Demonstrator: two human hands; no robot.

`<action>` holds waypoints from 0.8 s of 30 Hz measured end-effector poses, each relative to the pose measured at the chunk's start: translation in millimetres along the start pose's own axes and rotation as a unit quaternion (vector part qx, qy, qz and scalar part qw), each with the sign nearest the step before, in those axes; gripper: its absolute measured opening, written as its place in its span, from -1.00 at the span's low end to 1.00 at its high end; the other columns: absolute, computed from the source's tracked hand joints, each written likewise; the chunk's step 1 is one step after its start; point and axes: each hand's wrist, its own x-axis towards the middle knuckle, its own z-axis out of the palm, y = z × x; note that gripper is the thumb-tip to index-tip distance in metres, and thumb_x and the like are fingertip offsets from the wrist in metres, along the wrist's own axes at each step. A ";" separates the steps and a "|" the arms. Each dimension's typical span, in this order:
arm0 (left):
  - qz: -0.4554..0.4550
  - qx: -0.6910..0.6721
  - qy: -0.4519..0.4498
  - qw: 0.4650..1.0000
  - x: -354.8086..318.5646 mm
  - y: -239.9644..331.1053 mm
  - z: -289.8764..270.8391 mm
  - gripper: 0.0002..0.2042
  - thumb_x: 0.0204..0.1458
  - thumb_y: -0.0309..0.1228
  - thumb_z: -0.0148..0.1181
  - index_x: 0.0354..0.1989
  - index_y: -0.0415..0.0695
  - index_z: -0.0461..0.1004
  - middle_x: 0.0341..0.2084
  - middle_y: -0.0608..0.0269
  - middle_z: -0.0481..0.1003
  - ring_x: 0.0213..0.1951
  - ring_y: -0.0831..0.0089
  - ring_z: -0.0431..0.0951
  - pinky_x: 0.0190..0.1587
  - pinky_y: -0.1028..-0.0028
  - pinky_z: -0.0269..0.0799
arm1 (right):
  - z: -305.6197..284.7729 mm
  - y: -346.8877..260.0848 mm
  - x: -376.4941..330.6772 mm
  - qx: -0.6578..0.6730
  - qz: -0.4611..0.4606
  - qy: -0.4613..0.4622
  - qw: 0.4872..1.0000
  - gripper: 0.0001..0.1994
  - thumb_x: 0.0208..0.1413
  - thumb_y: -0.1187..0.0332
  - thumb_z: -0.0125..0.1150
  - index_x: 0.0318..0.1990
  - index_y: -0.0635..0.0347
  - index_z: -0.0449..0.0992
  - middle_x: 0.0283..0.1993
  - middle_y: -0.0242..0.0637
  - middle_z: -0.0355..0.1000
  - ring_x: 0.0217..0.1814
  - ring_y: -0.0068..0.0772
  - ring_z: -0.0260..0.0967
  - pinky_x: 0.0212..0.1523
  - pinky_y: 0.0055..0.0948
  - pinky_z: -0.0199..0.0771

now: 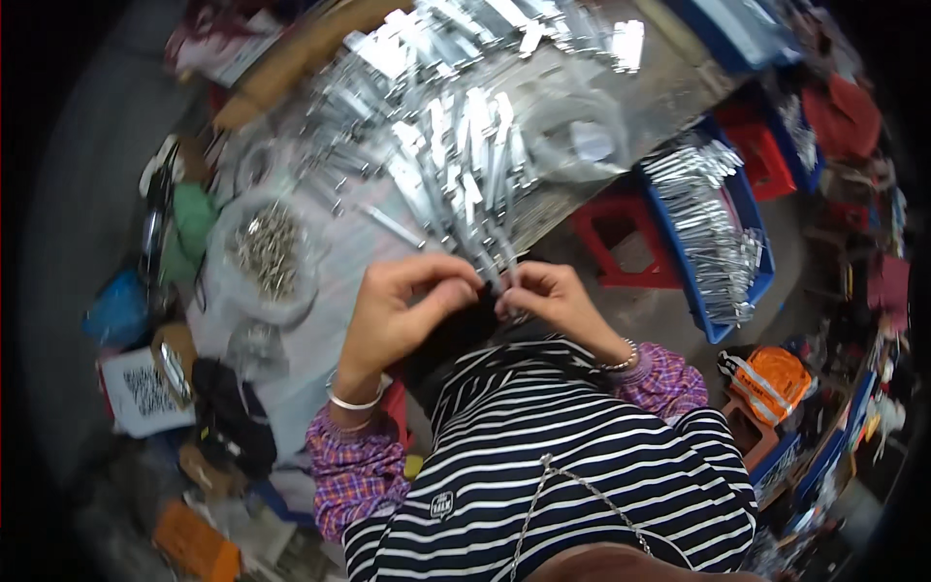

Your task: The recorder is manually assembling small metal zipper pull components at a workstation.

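My left hand (400,308) is closed, with thumb and forefinger pinched at the table's near edge. Whatever may be between those fingertips is too small and blurred to make out. Beside it, my right hand (558,299) pinches a slim silvery metal strip (507,254) that points away from me. Just beyond both hands fans out a pile of similar shiny metal strips (470,160), their near ends close to my fingers. One loose strip (393,225) lies apart, left of the pile. A clear plastic bag of small metal fasteners (267,250) stands open further left.
More strips (427,48) cover the far side of the table. A clear plastic bag (582,131) lies right of the pile. At the right, a blue crate (766,267) holds stacked metal parts beside a red stool (621,242). An orange item (776,380) lies at lower right.
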 end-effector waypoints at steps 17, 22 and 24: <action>-0.060 -0.186 0.132 0.972 -27.3 -84.6 25.0 -0.87 -0.02 -0.60 0.15 -0.28 -0.37 0.44 -0.48 0.21 0.51 -0.50 0.55 0.49 -0.43 0.60 0.42 | 28.2 9.2 8.6 -0.031 0.045 -0.035 0.998 -0.81 0.06 0.55 0.10 -0.16 0.44 0.46 -0.35 -0.25 0.49 -0.30 -0.53 0.46 -0.23 -0.59 0.48; -0.023 -0.141 0.154 0.978 -29.9 -95.2 26.7 -0.89 -0.02 -0.62 0.14 -0.32 -0.37 0.44 -0.49 0.18 0.51 -0.53 0.53 0.49 -0.47 0.59 0.42 | 31.9 11.2 5.5 -0.009 0.058 -0.020 0.998 -0.81 0.06 0.55 0.10 -0.16 0.43 0.47 -0.34 -0.25 0.49 -0.28 -0.54 0.45 -0.22 -0.60 0.46; -0.023 -0.140 0.159 0.977 -30.1 -96.0 26.5 -0.90 -0.03 -0.63 0.15 -0.33 -0.37 0.44 -0.49 0.16 0.51 -0.54 0.53 0.49 -0.48 0.59 0.42 | 31.8 14.5 5.4 -0.022 0.058 -0.016 0.998 -0.81 0.05 0.56 0.10 -0.16 0.42 0.47 -0.34 -0.26 0.49 -0.28 -0.55 0.45 -0.23 -0.62 0.45</action>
